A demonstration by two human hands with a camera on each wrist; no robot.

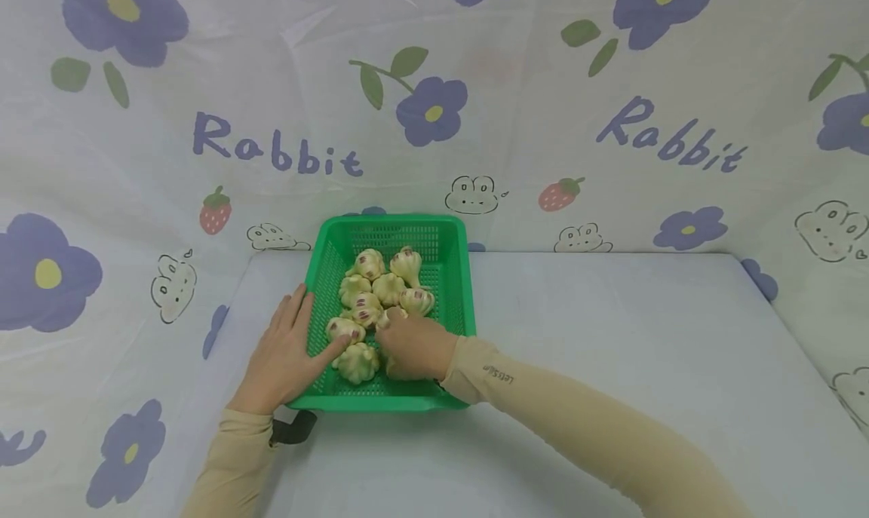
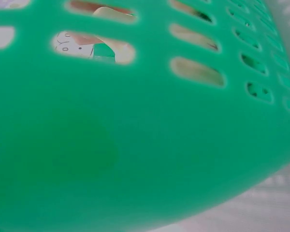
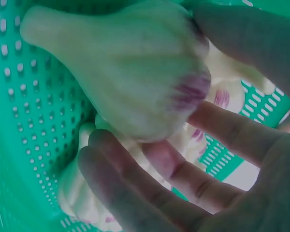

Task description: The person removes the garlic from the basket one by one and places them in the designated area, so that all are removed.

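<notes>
Your right hand clamps garlic between thumb and fingers; your left hand, thumb spread, touches the basket.

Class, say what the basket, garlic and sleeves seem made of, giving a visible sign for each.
Basket: probably moulded plastic, slight sheen, judging by uniform green and regular slots.
Garlic: smooth, matt; real skin or imitation, the purple-streaked surface leaves it open.
Sleeves: probably matt stretch fabric, given the snug fit.
</notes>
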